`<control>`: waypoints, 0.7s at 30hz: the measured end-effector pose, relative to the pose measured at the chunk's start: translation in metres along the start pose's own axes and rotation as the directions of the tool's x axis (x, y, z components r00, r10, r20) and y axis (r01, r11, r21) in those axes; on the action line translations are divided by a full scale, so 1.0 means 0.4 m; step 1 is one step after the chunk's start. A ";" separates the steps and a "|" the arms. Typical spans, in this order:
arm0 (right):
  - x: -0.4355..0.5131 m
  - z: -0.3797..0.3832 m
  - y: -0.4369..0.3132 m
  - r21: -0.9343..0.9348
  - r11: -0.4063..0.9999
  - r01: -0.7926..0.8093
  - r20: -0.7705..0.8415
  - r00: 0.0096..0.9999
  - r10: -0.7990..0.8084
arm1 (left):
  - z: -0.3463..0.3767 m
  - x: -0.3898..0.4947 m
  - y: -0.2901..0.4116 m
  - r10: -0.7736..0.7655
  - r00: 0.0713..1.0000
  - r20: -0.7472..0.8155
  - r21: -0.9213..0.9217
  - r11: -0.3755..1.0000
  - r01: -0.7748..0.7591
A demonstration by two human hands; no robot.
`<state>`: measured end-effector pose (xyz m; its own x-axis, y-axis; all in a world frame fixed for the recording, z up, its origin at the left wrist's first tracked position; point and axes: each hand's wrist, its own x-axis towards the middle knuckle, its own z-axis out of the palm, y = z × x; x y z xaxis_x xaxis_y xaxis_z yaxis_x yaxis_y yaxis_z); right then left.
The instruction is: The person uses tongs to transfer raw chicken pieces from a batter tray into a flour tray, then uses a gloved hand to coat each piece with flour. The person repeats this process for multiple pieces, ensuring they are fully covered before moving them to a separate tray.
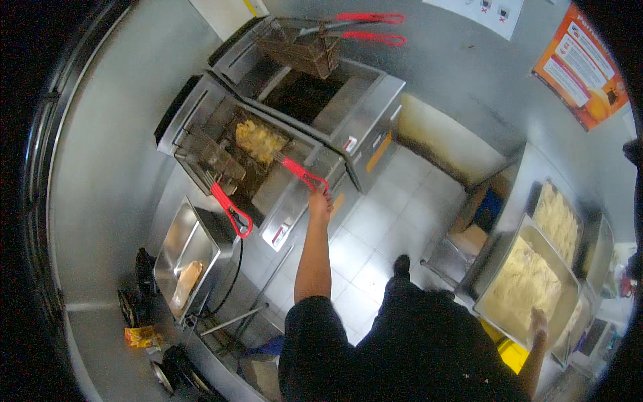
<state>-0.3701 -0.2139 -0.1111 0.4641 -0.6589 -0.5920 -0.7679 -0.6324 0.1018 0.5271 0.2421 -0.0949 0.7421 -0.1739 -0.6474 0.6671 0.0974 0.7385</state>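
Note:
My left hand [320,205] is closed around the red-coated handle [304,173] of a wire fryer basket. Golden battered pieces of food [257,140] fill that basket, which sits in the well of a deep fryer [281,201]. Off to the right, my right hand [539,324] reaches into a deep tray [507,314] at its near end. Pale yellow breading flour [525,276] covers the tray's bottom. The fingers there are blurred, and whether they hold anything is unclear.
An unused-looking wire basket [213,158] with a red handle hangs left in the same fryer. Behind stands a second fryer [371,95] with a raised basket [301,53]. A steel pan [173,241] holds tongs or a similar tan item [188,281]. Another flour tray [557,221] stands far right.

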 end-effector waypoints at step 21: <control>-0.039 -0.120 -0.107 -0.043 0.997 -0.068 0.128 0.989 0.073 | 0.063 -0.093 0.237 0.132 0.991 0.013 -0.386 0.915 -0.117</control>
<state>-0.3233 -0.1961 -0.0678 0.3467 -0.6453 -0.6807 -0.7780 -0.6032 0.1756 0.5613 0.2333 0.0040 0.8228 -0.1727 -0.5414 0.5490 0.4879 0.6787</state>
